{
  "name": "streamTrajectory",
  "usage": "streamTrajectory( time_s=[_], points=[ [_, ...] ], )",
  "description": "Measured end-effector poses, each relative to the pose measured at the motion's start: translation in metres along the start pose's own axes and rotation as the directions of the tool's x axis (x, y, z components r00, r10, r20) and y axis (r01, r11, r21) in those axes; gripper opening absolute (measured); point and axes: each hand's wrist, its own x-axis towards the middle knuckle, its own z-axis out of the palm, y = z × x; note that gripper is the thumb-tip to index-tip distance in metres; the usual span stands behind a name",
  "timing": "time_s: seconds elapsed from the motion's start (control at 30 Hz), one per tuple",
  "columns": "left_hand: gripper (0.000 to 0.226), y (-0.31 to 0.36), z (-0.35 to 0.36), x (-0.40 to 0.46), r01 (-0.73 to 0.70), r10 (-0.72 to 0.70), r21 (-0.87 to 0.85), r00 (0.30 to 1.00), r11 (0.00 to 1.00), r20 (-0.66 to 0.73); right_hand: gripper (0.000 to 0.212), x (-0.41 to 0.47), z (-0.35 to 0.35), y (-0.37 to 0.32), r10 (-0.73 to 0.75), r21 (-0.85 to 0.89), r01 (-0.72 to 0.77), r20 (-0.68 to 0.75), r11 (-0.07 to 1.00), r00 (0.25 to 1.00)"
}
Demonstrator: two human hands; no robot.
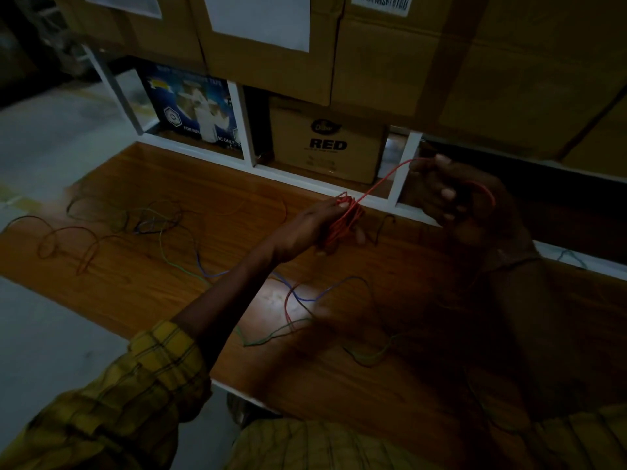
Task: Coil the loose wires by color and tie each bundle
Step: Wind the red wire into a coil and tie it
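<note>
My left hand [315, 228] grips a small coil of red wire [342, 220] above the wooden table [142, 279]. One red strand [383, 179] runs from the coil up and right to my right hand [454, 198], which pinches it between its fingertips; the strand loops on over that hand. Loose wires lie spread on the table: a blue one [305, 298], a green one [271, 335], a dark red one [68, 239], and a tangle of mixed colours [152, 215] at the left.
Cardboard boxes fill the white shelf behind the table, among them one marked RED [327, 144] and a blue printed box [193, 110]. A bright light patch [281, 296] falls on the table's middle. Pale floor lies to the left. The scene is dim.
</note>
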Motion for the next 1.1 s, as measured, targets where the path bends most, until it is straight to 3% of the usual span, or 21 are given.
streamTrajectory(
  time_s=[0.07,0.13,0.27,0.37,0.47,0.53,0.6,0.73,0.87,0.97,1.1],
  points=[
    [0.049,0.004,-0.001,-0.001,-0.018,0.021,-0.037,0.996,0.999,0.081,0.042,0.007,-0.005,0.006,0.014,0.132,-0.017,0.027,0.991,1.0],
    [0.054,0.008,0.001,-0.003,-0.037,0.059,-0.134,0.986,0.99,0.157,0.037,0.014,-0.01,0.018,0.047,0.154,-0.043,-0.022,0.987,0.999],
    [0.057,0.02,0.006,-0.009,-0.011,0.105,-0.393,0.97,0.919,0.219,0.024,0.02,-0.014,0.045,0.11,-0.203,-0.158,-0.23,0.966,0.967],
    [0.058,0.024,0.007,-0.006,-0.061,0.156,-0.483,0.975,0.874,0.16,0.024,0.013,-0.002,0.063,0.172,-0.451,-0.315,-0.331,0.835,0.928],
    [0.062,0.021,0.007,0.004,-0.125,0.215,-0.622,0.974,0.773,0.072,0.031,0.003,0.007,0.092,0.203,-0.435,-0.333,-0.32,0.837,0.926],
    [0.064,0.022,0.007,0.011,-0.162,0.197,-0.684,0.98,0.711,-0.027,0.049,-0.003,0.015,0.109,0.212,-0.441,-0.322,-0.281,0.838,0.936],
    [0.064,0.023,0.005,0.019,-0.207,0.164,-0.701,0.978,0.683,-0.13,0.05,-0.006,0.028,0.119,0.232,-0.45,-0.315,-0.23,0.836,0.945],
    [0.055,0.016,0.001,0.034,-0.279,0.11,-0.473,0.929,0.836,-0.352,0.05,-0.012,0.049,0.123,0.24,-0.446,-0.247,-0.073,0.86,0.968],
    [0.052,0.001,0.005,0.037,-0.152,0.09,-0.141,0.923,0.978,-0.375,0.069,-0.017,0.059,0.106,0.259,-0.401,-0.243,-0.015,0.883,0.966],
    [0.044,-0.006,0.006,0.036,-0.124,0.195,0.219,0.919,0.968,-0.342,0.086,-0.02,0.059,0.084,0.296,-0.393,-0.265,0.021,0.881,0.955],
    [0.039,-0.01,0.0,0.028,-0.062,0.201,0.409,0.93,0.91,-0.307,0.057,-0.027,0.052,0.054,0.162,-0.388,-0.166,-0.043,0.907,0.986]
  ],
)
